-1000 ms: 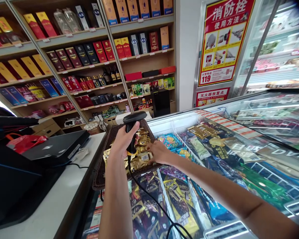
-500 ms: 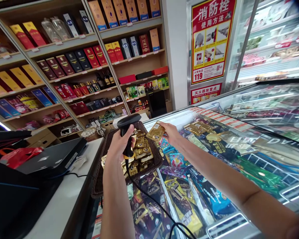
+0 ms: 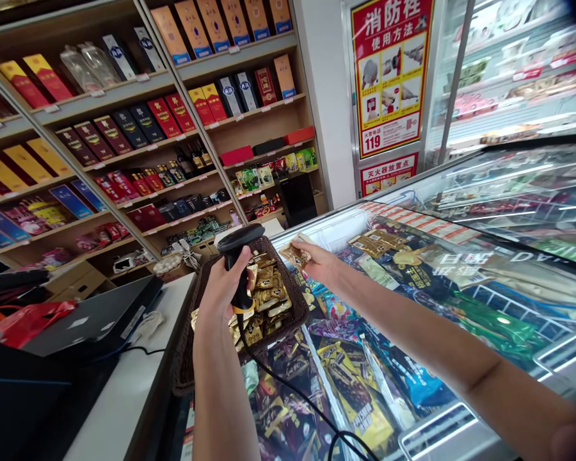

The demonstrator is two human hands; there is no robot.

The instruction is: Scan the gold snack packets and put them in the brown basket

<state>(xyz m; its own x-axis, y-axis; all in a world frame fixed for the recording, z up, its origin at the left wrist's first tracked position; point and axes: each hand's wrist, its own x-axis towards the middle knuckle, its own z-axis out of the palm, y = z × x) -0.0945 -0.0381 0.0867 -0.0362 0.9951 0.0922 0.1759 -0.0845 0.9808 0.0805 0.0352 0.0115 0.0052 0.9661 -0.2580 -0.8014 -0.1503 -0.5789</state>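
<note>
My left hand (image 3: pixel 224 285) is wrapped round the grip of a black barcode scanner (image 3: pixel 240 239), its head pointing right and its cable trailing down over the freezer glass. Between the fingers of my right hand (image 3: pixel 315 258) is a small gold packet (image 3: pixel 294 254), held at the far right of the basket. Under the scanner sits a dark brown woven basket (image 3: pixel 297 307) holding many gold packets (image 3: pixel 264 280). My left hand and the scanner hide part of the basket's contents.
A glass-topped freezer (image 3: pixel 317 358) full of wrapped ice creams spreads to the right. On the left, a white counter (image 3: pixel 120 384) carries a black device (image 3: pixel 100 314) and a red plastic bag (image 3: pixel 33 323). Shelves (image 3: pixel 192 134) of boxed goods stand behind, beside a red poster (image 3: pixel 391 77).
My right hand has shifted slightly left with the packet, which is now tilted differently. The scanner stays in my left hand, and the whole view has swung a little to the right.
</note>
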